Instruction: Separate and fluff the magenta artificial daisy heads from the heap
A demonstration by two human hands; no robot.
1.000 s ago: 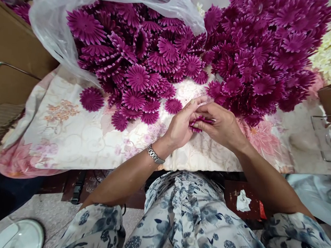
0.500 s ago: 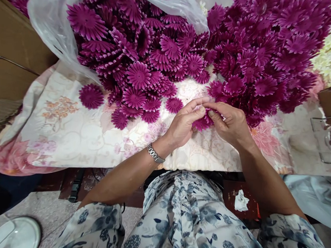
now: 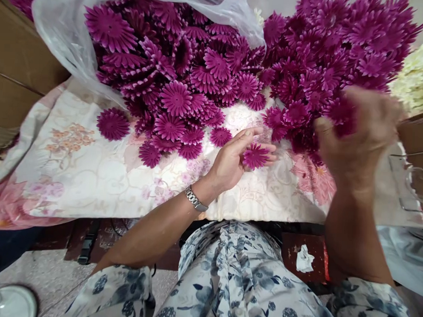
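Note:
A purple artificial flower head (image 3: 256, 156) lies in my left hand (image 3: 230, 161), against the palm and the partly stretched fingers, with the thumb above it. My right hand (image 3: 363, 131) is raised at the front of the right heap of purple flower heads (image 3: 325, 65), and motion smears its fingers. Purple petals show between its thumb and fingers; I cannot tell whether they are held or belong to the heap behind. To the left, many more flower heads (image 3: 177, 98) spill from a clear plastic bag (image 3: 62, 47) onto the floral tablecloth (image 3: 110, 182).
Single flower heads lie near my left hand (image 3: 220, 136) and farther left (image 3: 113, 124). Cardboard boxes stand at the left (image 3: 24, 50) and right (image 3: 415, 142). Cream-coloured flowers (image 3: 417, 78) sit at the far right. The table's front edge runs just before my lap.
My right hand has left my left hand and moved right and up to the right heap. The flower head in my left hand is now fully visible. The view has shifted slightly.

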